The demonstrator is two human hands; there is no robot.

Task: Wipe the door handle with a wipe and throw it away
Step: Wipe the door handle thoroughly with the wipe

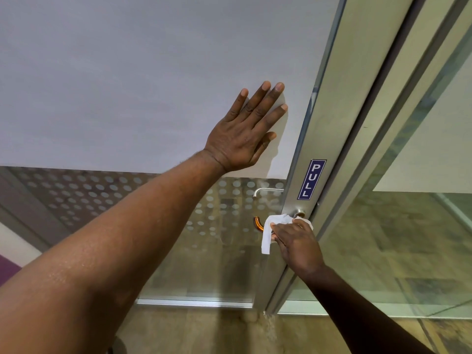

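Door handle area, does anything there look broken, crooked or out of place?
Nothing stands out. The right hand holds a white wipe on the door handle; the left hand lies flat on the frosted panel. The PULL sticker sits straight along the frame.

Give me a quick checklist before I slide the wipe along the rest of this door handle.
1. Wipe held in the right hand: ok.
2. Wipe wrapped over the door handle near its base: ok.
3. Curved end of the handle covered: not ok, it shows bare left of the wipe.
4. Left hand flat on the frosted door panel, steadying it: ok.
5. Loose tail of the wipe tucked in: not ok, it hangs down.
6. Bin within reach: cannot tell, none in view.
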